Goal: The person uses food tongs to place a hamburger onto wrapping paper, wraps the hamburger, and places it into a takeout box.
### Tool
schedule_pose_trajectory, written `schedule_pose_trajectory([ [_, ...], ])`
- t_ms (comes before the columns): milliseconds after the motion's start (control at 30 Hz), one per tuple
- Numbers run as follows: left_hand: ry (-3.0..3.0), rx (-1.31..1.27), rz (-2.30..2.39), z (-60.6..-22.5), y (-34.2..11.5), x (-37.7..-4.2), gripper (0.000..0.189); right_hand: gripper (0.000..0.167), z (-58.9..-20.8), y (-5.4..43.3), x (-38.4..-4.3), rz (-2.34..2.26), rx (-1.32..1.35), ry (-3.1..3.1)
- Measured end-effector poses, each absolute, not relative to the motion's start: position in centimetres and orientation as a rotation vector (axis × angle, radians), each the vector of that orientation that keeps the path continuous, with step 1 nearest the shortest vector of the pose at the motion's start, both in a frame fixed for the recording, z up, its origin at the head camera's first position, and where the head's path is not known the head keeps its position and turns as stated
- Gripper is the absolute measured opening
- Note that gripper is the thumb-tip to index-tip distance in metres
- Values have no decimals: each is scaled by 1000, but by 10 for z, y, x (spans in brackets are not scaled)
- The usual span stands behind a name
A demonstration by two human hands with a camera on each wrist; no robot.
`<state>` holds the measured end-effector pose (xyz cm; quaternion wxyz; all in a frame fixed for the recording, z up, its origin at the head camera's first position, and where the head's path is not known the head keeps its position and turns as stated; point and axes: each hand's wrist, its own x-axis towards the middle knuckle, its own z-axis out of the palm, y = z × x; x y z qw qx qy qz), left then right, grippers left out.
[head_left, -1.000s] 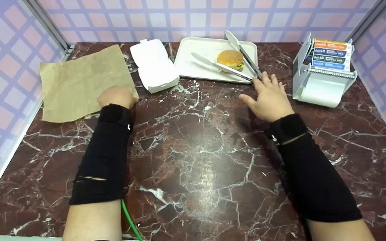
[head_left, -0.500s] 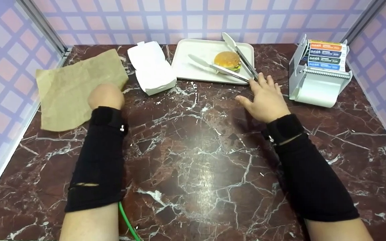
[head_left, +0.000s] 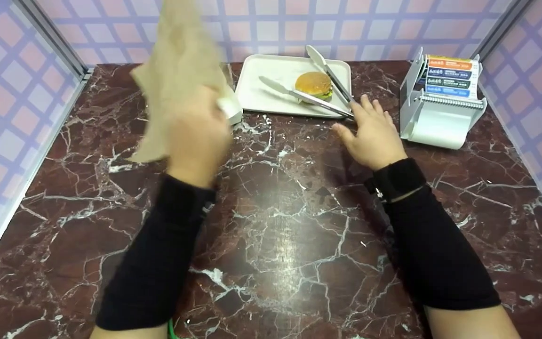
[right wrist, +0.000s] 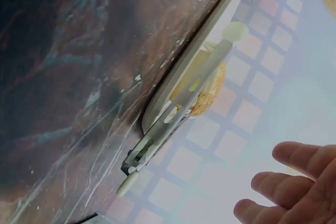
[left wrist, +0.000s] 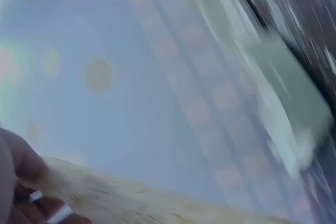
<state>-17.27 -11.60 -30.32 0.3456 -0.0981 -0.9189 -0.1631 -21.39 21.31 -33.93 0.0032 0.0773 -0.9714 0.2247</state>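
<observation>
Brown paper (head_left: 172, 70) hangs lifted above the table's left side, gripped at its lower right by my left hand (head_left: 198, 136), which is motion-blurred. Its edge (left wrist: 131, 200) runs along the bottom of the left wrist view. Behind the paper and hand, only a corner of a white box (head_left: 234, 112) shows. My right hand (head_left: 374, 136) has its fingers spread, near the joined end of the metal tongs (head_left: 322, 103). In the right wrist view the fingers (right wrist: 286, 187) appear apart from the tongs. Between the tongs' arms, a burger (head_left: 312, 82) sits on a cream tray (head_left: 252, 96).
At the right stands a dispenser (head_left: 440, 120) with a white roll and several coloured label strips. Tiled panels (head_left: 271, 23) close off the back and sides of the marbled table (head_left: 275, 212). A green cable (head_left: 171, 329) shows near my left forearm.
The paper lay on the table at the left with my left hand on it; now that hand has raised it and swung it rightward, covering most of the white box. My right hand has barely moved.
</observation>
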Motion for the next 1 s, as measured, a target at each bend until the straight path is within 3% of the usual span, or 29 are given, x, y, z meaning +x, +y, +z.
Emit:
schedule_pose_trajectory([
  [233,-2371,-927,-334,-343,-33,-137,11,63,-331,222,-214,966,155,-2824],
  [567,-2883,-1480,-57,-378,22,-85,26,49,-316,233,-210,1056,149,-2568],
  [767,-3065,-1567,-284,-366,17,-84,29,65,-320,227,-206,950,334,-2988],
  [933,-3217,-1248,-543,-343,-19,-127,47,79,-338,222,-206,621,558,-3306],
  [1000,-3305,-1083,-427,-341,-38,-145,66,87,-349,219,-208,462,670,-3365],
])
